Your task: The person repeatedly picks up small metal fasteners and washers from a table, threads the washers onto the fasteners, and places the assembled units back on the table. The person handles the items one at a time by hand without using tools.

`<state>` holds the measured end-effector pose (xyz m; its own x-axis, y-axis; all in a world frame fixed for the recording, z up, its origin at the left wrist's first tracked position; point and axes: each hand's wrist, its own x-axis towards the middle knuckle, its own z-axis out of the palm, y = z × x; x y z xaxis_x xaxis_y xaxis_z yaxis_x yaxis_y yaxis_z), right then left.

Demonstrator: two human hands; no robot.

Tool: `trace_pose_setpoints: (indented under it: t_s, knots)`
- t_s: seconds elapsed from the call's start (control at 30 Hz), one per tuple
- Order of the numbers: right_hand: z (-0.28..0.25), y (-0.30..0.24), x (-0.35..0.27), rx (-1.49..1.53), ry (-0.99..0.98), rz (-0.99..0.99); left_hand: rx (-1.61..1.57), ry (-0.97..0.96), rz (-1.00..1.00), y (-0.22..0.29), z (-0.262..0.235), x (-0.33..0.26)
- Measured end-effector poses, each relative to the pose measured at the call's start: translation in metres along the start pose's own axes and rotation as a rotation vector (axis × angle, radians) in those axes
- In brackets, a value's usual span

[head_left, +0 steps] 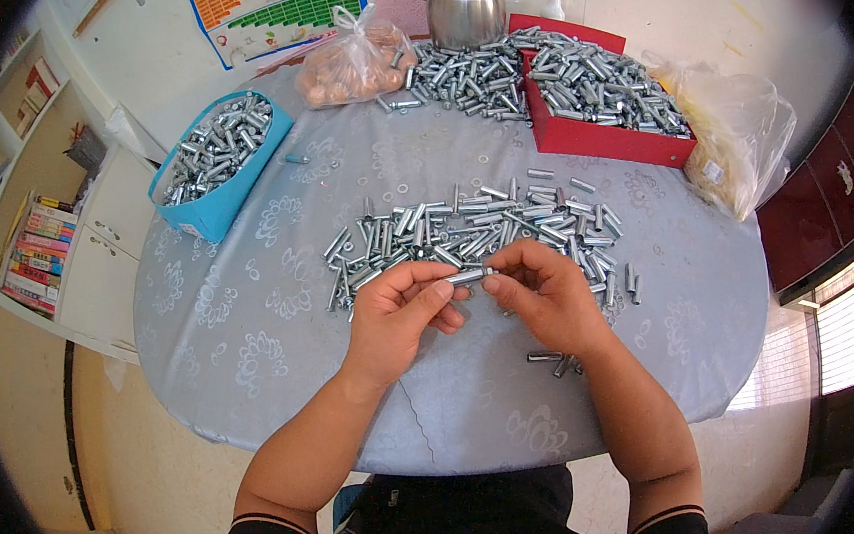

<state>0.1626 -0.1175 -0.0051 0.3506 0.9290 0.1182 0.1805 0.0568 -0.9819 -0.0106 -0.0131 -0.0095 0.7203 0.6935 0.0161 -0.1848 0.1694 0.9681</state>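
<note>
Between my two hands lies a silvery sleeve anchor bolt [466,277], held level above the near edge of a loose pile of metal parts. My left hand [402,304] pinches its sleeve between thumb and fingers. At the other end, my right hand [541,293] has thumb and forefinger closed on the tip, where a nut or washer seems to sit. Just beyond my fingers spreads the pile of bolts and sleeves [484,224]. A few finished-looking bolts [555,359] lie beside my right wrist, partly hidden by it.
A blue box [204,216] full of bolts stands at the far left, a red box [608,145] heaped with them at the far right. Behind are another bolt heap [467,78], a bag of eggs [356,67], a steel pot [467,8] and a clear plastic bag [739,152].
</note>
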Motion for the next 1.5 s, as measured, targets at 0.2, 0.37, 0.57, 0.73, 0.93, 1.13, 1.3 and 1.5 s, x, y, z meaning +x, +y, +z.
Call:
trace_pose_setpoints:
  t_s: [0.2, 0.37, 0.57, 0.73, 0.93, 1.13, 1.3, 1.5]
  knots:
    - [-0.002, -0.002, 0.000, 0.116, -0.025, 0.042, -0.025, -0.011, -0.029, 0.003, 0.002, -0.001]
    - [-0.001, -0.006, -0.001, 0.184, -0.001, 0.051, -0.001, -0.040, -0.005, -0.001, -0.002, 0.000]
    - [-0.004, -0.009, 0.000, 0.207, -0.057, 0.103, 0.003, -0.058, -0.020, -0.001, -0.002, 0.000]
    - [-0.008, -0.006, 0.001, 0.226, -0.019, 0.113, 0.045, -0.001, -0.008, 0.001, 0.003, -0.002]
    - [-0.035, -0.016, -0.004, -0.018, -0.473, 0.180, 0.017, 0.243, 0.087, -0.001, -0.005, 0.003]
    - [-0.032, -0.016, 0.011, 0.417, 0.022, -0.021, 0.020, 0.275, 0.122, 0.001, -0.001, 0.003]
    - [-0.030, -0.019, 0.022, 0.544, 0.150, -0.297, -0.003, 0.301, 0.162, -0.002, -0.005, 0.005]
    - [-0.030, -0.005, 0.015, 0.490, 0.249, -0.171, 0.075, 0.390, 0.237, 0.002, -0.004, 0.004]
